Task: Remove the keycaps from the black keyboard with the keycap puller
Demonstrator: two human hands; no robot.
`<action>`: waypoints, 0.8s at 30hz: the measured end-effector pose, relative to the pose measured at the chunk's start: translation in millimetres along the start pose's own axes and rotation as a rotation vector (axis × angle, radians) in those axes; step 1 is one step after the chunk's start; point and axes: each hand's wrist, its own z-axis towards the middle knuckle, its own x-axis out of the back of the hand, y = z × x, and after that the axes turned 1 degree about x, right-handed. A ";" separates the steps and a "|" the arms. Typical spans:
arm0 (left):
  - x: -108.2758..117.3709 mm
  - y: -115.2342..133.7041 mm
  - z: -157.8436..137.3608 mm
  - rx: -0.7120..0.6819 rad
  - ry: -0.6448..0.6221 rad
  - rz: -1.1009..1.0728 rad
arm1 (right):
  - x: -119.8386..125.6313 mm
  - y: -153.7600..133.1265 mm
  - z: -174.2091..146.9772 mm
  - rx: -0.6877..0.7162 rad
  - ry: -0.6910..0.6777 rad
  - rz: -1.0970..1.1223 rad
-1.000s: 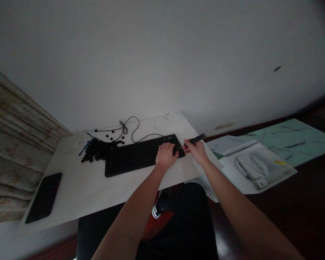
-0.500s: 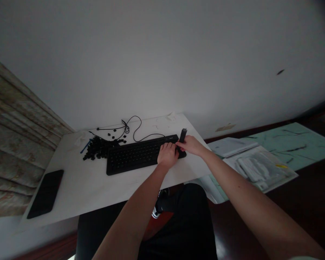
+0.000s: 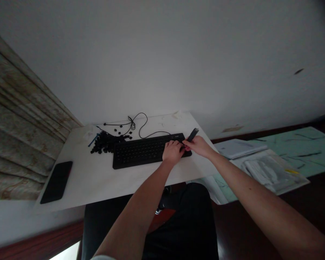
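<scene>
A black keyboard (image 3: 141,151) lies on the white table, many of its keys showing pale markings. Over its right part rests my left hand (image 3: 172,151), palm down, fingers lying on the keys. My right hand (image 3: 199,146) is closed around a short black stick-like tool (image 3: 193,134). The tool's jagged upper end leans up and to the right, while its lower end is hidden by the fingers at the keyboard's right end. The fingertips of both hands are close together there. Left of the keyboard is a heap of loose black keycaps (image 3: 104,142).
Behind the keyboard runs its black cable (image 3: 144,124). A thin blue stick (image 3: 93,140) lies by the keycaps. A black phone-like slab (image 3: 56,181) is at the table's (image 3: 92,184) left. Papers and a plastic-wrapped packet (image 3: 268,172) lie lower right. A patterned curtain (image 3: 21,126) hangs left.
The tool in my right hand has tipped further over to the right. My left hand stays on the keyboard. The whole view has shifted slightly, moving the scene rightward.
</scene>
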 end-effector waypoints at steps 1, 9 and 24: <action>-0.1 -0.2 0.1 -0.002 -0.002 0.002 | -0.6 -0.1 -0.2 0.009 0.006 -0.012; 0.0 0.5 -0.5 -0.020 -0.007 0.016 | -0.2 0.1 1.9 0.079 -0.007 -0.102; -6.9 -0.2 -1.0 -0.056 0.027 0.046 | 20.0 -37.3 24.5 0.052 0.094 0.013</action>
